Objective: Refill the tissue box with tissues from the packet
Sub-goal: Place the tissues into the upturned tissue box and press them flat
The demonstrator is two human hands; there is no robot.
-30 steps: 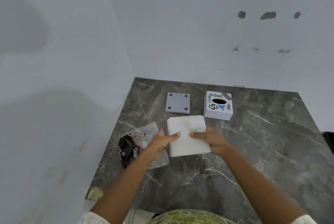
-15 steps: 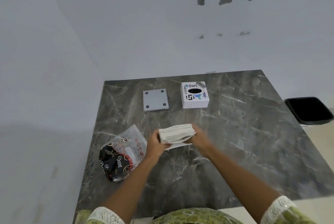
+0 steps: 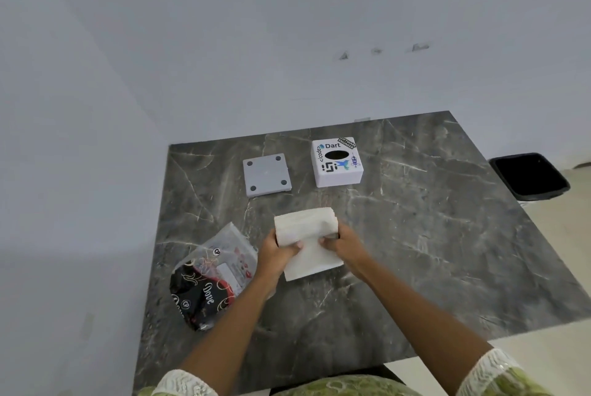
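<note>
A stack of white tissues (image 3: pixel 306 229) is held above the dark marble table (image 3: pixel 415 251), with a loose sheet hanging from its near side. My left hand (image 3: pixel 274 251) grips the stack's left end and my right hand (image 3: pixel 343 245) grips its right end. The white tissue box (image 3: pixel 337 162), covered in stickers, stands at the back of the table with its oval slot facing up. Its grey base plate (image 3: pixel 267 174) lies flat to the left of the box. The clear and black tissue packet (image 3: pixel 211 280) lies crumpled to the left of my left hand.
White walls close in the table at the back and on the left. A black bin (image 3: pixel 529 176) stands on the floor beyond the table's right edge.
The stack was flat between both hands, was tipped up on edge, and now sits tilted with a sheet hanging down. The view has pulled back and swung right.
</note>
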